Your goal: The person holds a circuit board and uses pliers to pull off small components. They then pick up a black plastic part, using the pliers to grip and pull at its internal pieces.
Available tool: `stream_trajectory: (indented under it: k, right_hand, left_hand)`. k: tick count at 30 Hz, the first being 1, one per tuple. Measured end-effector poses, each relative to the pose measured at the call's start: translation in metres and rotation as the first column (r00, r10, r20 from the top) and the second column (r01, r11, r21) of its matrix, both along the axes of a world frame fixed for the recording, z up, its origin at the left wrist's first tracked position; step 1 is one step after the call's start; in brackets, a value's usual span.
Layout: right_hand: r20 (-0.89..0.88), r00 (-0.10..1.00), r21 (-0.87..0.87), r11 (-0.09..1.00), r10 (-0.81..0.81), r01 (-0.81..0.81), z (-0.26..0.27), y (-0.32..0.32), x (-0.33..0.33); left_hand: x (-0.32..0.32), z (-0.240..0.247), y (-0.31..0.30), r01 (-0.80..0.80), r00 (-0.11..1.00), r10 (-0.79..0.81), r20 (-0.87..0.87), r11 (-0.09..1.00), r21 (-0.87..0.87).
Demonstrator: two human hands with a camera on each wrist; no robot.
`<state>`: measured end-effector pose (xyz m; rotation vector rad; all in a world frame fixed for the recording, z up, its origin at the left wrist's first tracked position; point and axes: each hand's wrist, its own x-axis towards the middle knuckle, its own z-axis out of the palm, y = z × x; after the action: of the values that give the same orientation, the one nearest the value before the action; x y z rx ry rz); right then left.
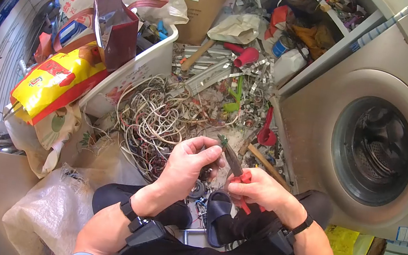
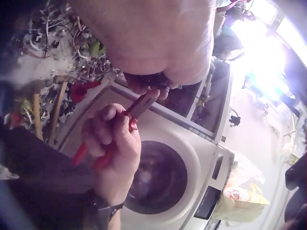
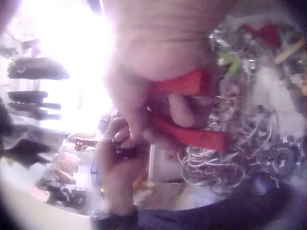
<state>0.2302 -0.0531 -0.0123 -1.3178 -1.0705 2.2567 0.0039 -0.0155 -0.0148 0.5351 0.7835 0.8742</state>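
Scrap wire (image 1: 154, 119) litters the floor beside the washing machine (image 1: 371, 148). On the head view, my left hand (image 1: 190, 163) is curled, pinching a small dark piece (image 1: 206, 170). My right hand (image 1: 258, 189) grips the pliers (image 1: 233, 161), long axis slanting up-left, nose by the left fingertips. Left wrist view: the nose reaches the piece (image 2: 151, 81). Right wrist view: fingers wrapped round the pliers' red handles (image 3: 184, 82).
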Motion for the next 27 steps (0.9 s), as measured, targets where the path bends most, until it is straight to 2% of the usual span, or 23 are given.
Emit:
stream_trajectory:
  k: [3,4,9,11,15,16,17,19,21,23,25,27]
  right_hand:
    - [0.044,0.998,0.000,0.999,0.047,-0.047,0.005,0.004,0.004]
    - [0.056,0.997,-0.032,0.998,0.059,-0.057,0.009,0.004,0.005]
    - [0.100,0.985,-0.002,0.990,0.139,-0.139,0.010,0.004,0.010]
    - [0.113,0.980,-0.002,0.986,0.165,-0.166,0.010,0.004,0.011]
    - [0.114,0.977,-0.002,0.983,0.181,-0.182,0.016,0.004,0.012]
    - [0.146,0.967,-0.003,0.978,0.207,-0.209,0.022,0.005,0.010]
    - [0.178,0.956,-0.004,0.971,0.234,-0.237,0.025,0.006,0.009]
    - [0.228,0.950,-0.012,0.976,0.213,-0.216,0.023,0.006,0.008]
    - [0.281,0.940,-0.017,0.981,0.192,-0.195,0.020,0.006,0.006]
    - [0.402,0.905,0.096,0.977,0.139,-0.192,0.015,0.004,0.005]
    - [0.444,0.891,0.164,0.969,0.093,-0.183,0.006,-0.001,0.003]
    - [0.541,0.840,0.346,0.896,0.053,-0.279,0.000,-0.001,0.003]
  left_hand:
    - [-0.006,-0.001,0.002,0.002,1.000,-0.002,0.000,0.999,-0.042]
    - [-0.007,-0.001,0.003,-0.022,0.992,0.024,-0.126,1.000,0.020]
    - [-0.013,0.001,0.008,-0.059,0.978,0.087,-0.189,0.987,0.150]
    - [-0.019,0.000,0.008,0.142,0.973,-0.098,-0.207,0.968,0.209]
    - [-0.018,0.009,0.009,0.159,0.947,-0.090,-0.307,0.965,0.207]
    - [-0.018,0.007,0.010,0.182,0.912,-0.059,-0.405,0.945,0.273]
    - [-0.017,0.004,0.009,0.182,0.911,-0.058,-0.408,0.945,0.271]
    - [-0.016,-0.002,0.009,0.062,0.948,-0.005,-0.317,0.984,0.169]
    - [-0.016,-0.008,0.010,0.046,0.949,0.006,-0.316,0.987,0.156]
    - [-0.012,-0.011,0.009,-0.121,0.951,0.152,-0.268,0.984,0.128]
    - [-0.012,-0.012,0.010,-0.134,0.943,0.173,-0.285,0.979,0.151]
    - [-0.011,-0.014,0.011,-0.127,0.896,0.213,-0.390,0.964,0.233]
